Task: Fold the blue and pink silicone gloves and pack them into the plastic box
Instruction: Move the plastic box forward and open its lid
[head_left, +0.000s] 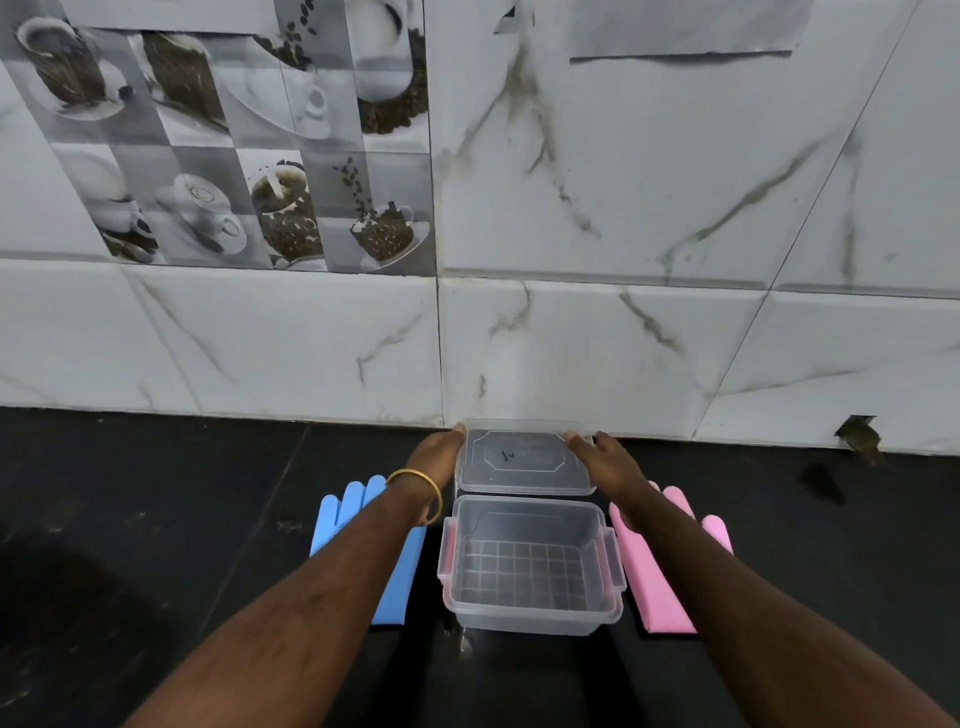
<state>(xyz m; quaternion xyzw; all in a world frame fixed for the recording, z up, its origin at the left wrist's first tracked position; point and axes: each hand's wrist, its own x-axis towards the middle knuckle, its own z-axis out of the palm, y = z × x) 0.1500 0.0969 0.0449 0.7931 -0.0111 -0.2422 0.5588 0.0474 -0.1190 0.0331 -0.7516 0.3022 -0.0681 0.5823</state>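
The clear plastic box (530, 613) stands open and empty in the middle of the black counter. Its clear lid (524, 460) is just behind it, close to the wall. My left hand (436, 457) grips the lid's left edge, and my right hand (605, 462) holds its right edge, thumb on the rim. A blue silicone glove (337, 519) lies flat and unfolded to the left of the box, partly under my left forearm. On the right, a pink silicone glove (652, 587) lies flat as well, partly hidden by my right forearm.
The black counter (156, 519) ends at a white marble-tiled wall (623, 338) right behind the lid. A chipped hole in the wall's base (857, 431) is at the far right. A gold bangle (421, 491) circles my left wrist.
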